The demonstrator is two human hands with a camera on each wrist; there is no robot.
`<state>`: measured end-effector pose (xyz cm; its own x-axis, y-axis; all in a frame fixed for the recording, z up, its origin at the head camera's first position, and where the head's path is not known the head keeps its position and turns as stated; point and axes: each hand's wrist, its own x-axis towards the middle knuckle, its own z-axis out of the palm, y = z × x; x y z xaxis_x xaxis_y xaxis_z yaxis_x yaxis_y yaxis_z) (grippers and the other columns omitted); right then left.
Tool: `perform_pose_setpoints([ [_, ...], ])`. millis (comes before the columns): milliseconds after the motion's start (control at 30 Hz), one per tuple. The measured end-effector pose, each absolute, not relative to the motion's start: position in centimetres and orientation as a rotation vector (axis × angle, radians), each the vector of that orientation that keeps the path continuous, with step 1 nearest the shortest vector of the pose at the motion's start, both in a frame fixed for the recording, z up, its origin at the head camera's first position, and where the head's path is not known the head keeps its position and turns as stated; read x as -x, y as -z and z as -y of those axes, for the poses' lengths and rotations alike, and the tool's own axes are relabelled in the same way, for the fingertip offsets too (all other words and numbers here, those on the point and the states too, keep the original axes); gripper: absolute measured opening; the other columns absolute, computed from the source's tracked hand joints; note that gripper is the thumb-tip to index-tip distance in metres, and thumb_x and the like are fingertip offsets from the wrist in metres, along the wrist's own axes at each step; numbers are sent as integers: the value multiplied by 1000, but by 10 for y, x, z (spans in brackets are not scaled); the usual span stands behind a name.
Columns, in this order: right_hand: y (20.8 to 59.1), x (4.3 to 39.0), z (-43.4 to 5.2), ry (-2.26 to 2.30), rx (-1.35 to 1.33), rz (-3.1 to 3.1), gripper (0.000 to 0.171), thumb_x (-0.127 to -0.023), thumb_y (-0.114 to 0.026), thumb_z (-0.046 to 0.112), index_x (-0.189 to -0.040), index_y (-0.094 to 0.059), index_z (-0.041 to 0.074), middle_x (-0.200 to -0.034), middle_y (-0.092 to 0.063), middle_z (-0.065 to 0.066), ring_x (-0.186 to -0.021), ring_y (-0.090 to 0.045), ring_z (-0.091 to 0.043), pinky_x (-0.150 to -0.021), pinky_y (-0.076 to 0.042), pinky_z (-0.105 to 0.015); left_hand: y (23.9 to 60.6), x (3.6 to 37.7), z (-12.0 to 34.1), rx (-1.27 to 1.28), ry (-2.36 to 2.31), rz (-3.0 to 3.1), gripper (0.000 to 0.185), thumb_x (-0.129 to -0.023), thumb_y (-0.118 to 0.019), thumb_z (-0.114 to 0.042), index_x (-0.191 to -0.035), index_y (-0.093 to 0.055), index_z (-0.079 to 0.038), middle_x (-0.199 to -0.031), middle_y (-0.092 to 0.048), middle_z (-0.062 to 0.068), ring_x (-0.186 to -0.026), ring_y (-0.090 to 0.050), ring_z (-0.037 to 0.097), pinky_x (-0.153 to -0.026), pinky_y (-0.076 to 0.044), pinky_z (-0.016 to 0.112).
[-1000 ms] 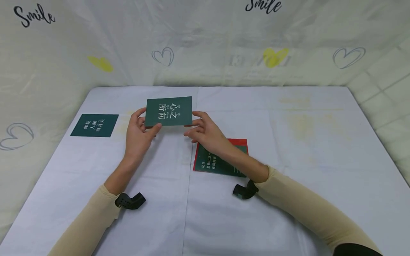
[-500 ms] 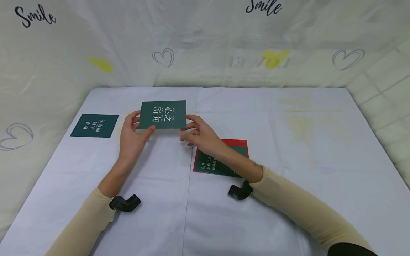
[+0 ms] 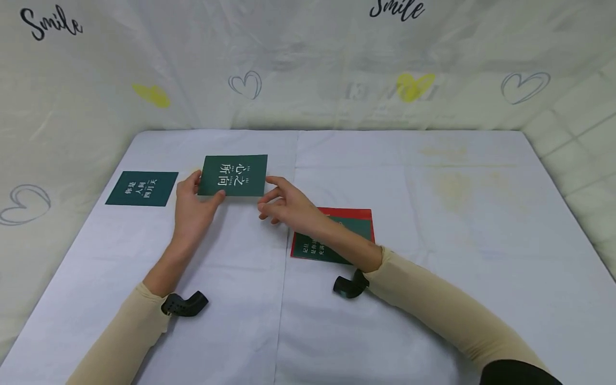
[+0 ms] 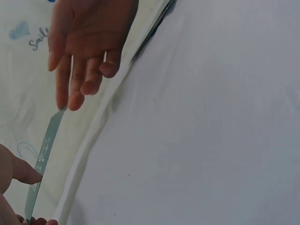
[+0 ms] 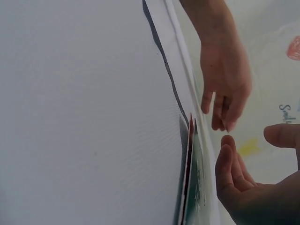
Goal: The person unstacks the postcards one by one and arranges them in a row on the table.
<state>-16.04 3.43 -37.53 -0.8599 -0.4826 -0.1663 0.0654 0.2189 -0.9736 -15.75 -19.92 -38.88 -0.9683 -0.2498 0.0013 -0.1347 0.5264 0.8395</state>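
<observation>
At far L of the head view, a flat green card (image 3: pixel 141 189) lay on the worktop, long side running roughly across the frame. Just R of it came the L hand (image 3: pixel 194 211), pinching the lower L corner of a 2nd green card, the held card (image 3: pixel 233 175), w/ thumb at the bottom edge and fingers at the L side. That held card sat L of centre, upper half of the frame, printed face to the head cam, long axis approx. L–R; it seemed lifted, since the L wrist cam had it near edge-on agst. the backdrop. So it spanned the space btwn the hands, the L one closer to the flat card. The R hand (image 3: pixel 289 206) was at the other end: index tip apparently touching the R edge low down, thumb apart, other fingers loosely bent, no pinch visible. Below and R of it, nr. centre, lay a red-bordered green card (image 3: pixel 313 249), partly hidden by the R hand and forearm; can't tell how many layers.

Surface: white worktop (image 3: pixel 481 214), crease down the middle, faint yellowish marks upper R. Room: pale backdrop (image 3: pixel 308 48) on the L and behind, w/ "Smile" lettering upper L and top R of centre, plus outlined and yellow hearts; at far R a grid of lines showed.
</observation>
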Motion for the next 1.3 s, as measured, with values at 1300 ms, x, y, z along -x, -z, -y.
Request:
perform_pose_setpoints([
  [1300, 383, 174, 13, 1600, 407, -1989, 75, -102, -65, 20, -164, -25, 8, -126, -69, -6, -98, -77, -21, -82, -62, -30, 385, 148, 240, -359, 1137, 2791, 74, -98, -70, -19, -158, -35, 6, -158, -41, 30, -145, -38, 45, -117, -37, 60],
])
